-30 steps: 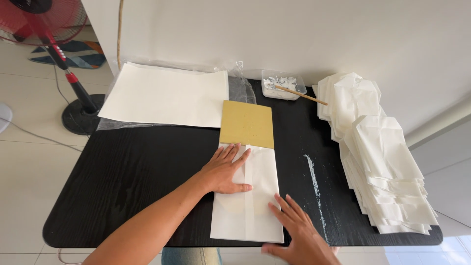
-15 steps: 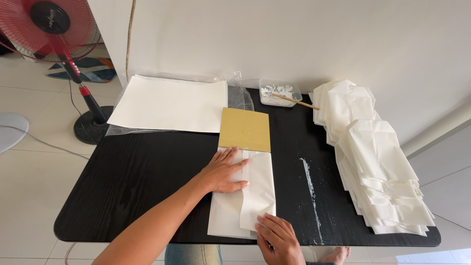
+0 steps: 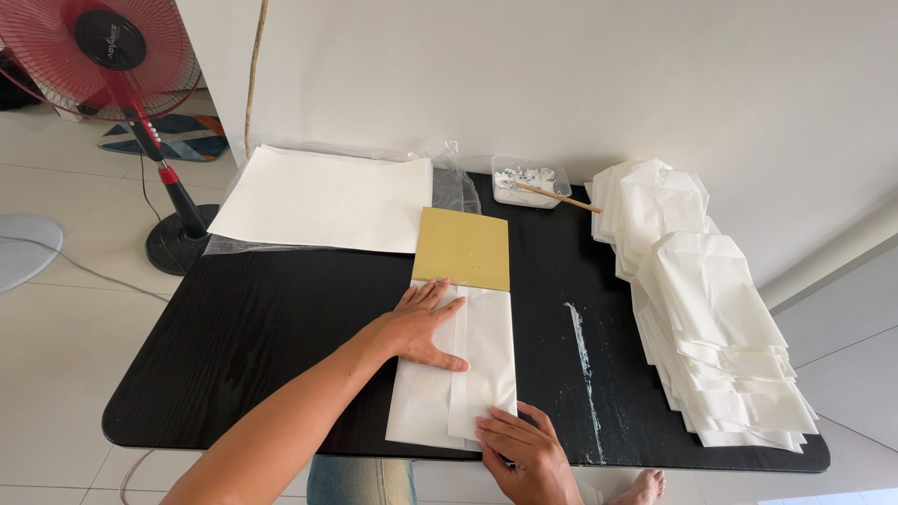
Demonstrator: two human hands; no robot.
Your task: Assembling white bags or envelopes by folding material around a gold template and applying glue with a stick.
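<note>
Fingers flat, left hand (image 3: 423, 327) still pressing white paper (image 3: 477, 360), right hand (image 3: 524, 449) shifted to near edge

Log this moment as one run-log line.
left hand: flat on folded white paper sheet | right hand: pressing its near edge | black wooden table

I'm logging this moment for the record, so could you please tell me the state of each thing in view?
White sheet: partly folded, right flap turned over.
Left hand: flat, pressing the sheet.
Right hand: on the sheet's near edge.
Yellow board: flat, under the sheet's far end.
Tray: open, stick resting across.
Folded pile: stacked, fanned out.
Fan: upright.
</note>
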